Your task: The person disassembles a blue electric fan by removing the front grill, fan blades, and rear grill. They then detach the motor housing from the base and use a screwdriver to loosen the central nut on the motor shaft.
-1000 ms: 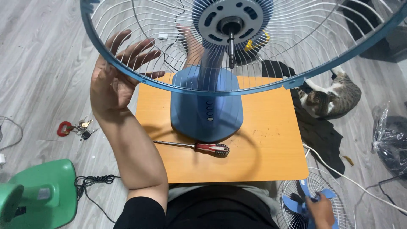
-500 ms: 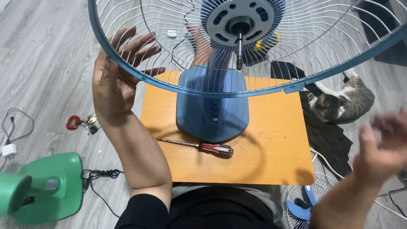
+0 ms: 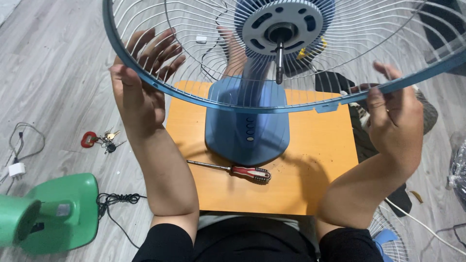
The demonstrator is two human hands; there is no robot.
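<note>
A blue fan point(image 3: 247, 123) stands on a small orange table point(image 3: 315, 165), its wire grille point(image 3: 194, 43) tilted toward the camera and ringed by a blue rim point(image 3: 228, 104). At the grille's centre sits a grey hub with a bare metal shaft point(image 3: 279, 60) pointing out; no blade is on it. The left hand point(image 3: 138, 82) grips the rim at about 9 o'clock, thumb in front and fingers spread behind the wires. The right hand point(image 3: 393, 116) closes around the rim at about 4 o'clock. A red-handled screwdriver point(image 3: 233, 171) lies on the table at 6 o'clock from the fan's base. On the floor to the left lie keys point(image 3: 99, 140) and a green fan base point(image 3: 48, 213) with a black cord.
</note>
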